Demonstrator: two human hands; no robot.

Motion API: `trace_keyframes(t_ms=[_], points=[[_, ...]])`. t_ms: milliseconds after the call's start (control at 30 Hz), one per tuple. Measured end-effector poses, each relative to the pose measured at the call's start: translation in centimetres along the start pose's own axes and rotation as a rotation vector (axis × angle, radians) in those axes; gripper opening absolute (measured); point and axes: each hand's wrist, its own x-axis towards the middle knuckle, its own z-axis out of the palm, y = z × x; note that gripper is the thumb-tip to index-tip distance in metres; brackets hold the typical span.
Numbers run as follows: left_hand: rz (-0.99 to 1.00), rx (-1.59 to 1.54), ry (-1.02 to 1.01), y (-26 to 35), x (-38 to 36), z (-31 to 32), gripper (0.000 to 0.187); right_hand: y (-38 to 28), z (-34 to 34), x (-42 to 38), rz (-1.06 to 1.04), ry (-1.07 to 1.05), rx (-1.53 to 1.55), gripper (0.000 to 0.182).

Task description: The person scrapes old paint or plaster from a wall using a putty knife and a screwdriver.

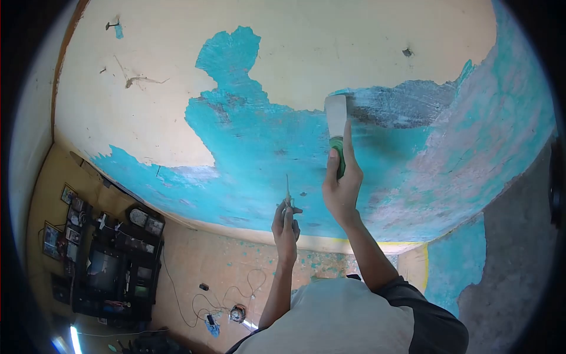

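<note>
My right hand (343, 183) is closed around the green handle of a putty knife (336, 115), with my index finger stretched along it toward the blade. The blade's broad tip meets the ragged lower edge of the cream paint (295, 65) on the wall, where turquoise (265, 153) and grey patches show beneath. Lower and to the left, my left hand (286, 230) is closed on a thin, pointed tool (288, 189) held upright in front of the turquoise area. Its exact kind is too small to make out.
Turquoise paint flakes (303, 259) litter the floor along the wall's foot. Cables (224, 298) and a round metallic object (237, 313) lie on the floor. A dark cabinet with a television (105, 271) stands at left. A nail (111, 25) sticks out of the upper wall.
</note>
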Motion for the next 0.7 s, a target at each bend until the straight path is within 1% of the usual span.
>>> trace_keyframes(t_ms=[100, 167, 200, 267, 300, 367, 400, 467, 533, 567, 667, 700], points=[[0.004, -0.007, -0.011, 0.4, -0.3, 0.3, 0.036, 1.5, 0.0, -1.5, 0.03, -0.008, 0.0, 0.057], [-0.002, -0.006, -0.01, 0.0, -0.4, 0.1, 0.035, 4.1, 0.1, -2.7, -0.136, 0.07, -0.09, 0.056], [-0.006, -0.006, -0.008, -0.2, -0.4, 0.0, 0.033, 3.6, 0.0, -2.2, -0.139, 0.073, -0.088, 0.056], [-0.013, -0.013, -0.003, -0.4, -0.2, 0.0, 0.034, 1.5, -0.8, -0.2, -0.033, -0.017, -0.069, 0.055], [-0.03, -0.016, 0.003, -0.4, -0.4, -0.1, 0.034, 0.5, -0.5, 0.9, -0.072, 0.03, -0.074, 0.056], [-0.019, -0.004, -0.004, -0.2, -0.4, -0.2, 0.034, -0.4, -0.4, 0.5, -0.039, 0.015, -0.046, 0.057], [-0.008, -0.002, -0.009, -0.1, -0.2, 0.0, 0.034, -0.5, -0.5, 0.6, -0.012, -0.004, -0.023, 0.058], [-0.021, -0.013, -0.014, -0.1, -0.4, 0.0, 0.034, 1.3, -0.8, -0.5, -0.026, -0.012, -0.06, 0.06], [-0.01, -0.019, -0.015, -0.2, -0.4, 0.0, 0.034, 2.4, -0.9, -1.6, -0.095, 0.017, -0.126, 0.059], [-0.004, -0.016, -0.031, -0.5, -0.4, -0.1, 0.034, 2.9, -1.0, -1.8, -0.095, 0.019, -0.129, 0.059], [-0.032, -0.022, -0.024, -1.0, -0.5, -0.1, 0.033, 1.5, -1.2, -0.7, -0.082, 0.004, -0.114, 0.06], [-0.035, -0.02, -0.015, -1.0, -0.8, -0.1, 0.033, 0.0, -1.3, 0.3, -0.054, -0.026, -0.096, 0.06]])
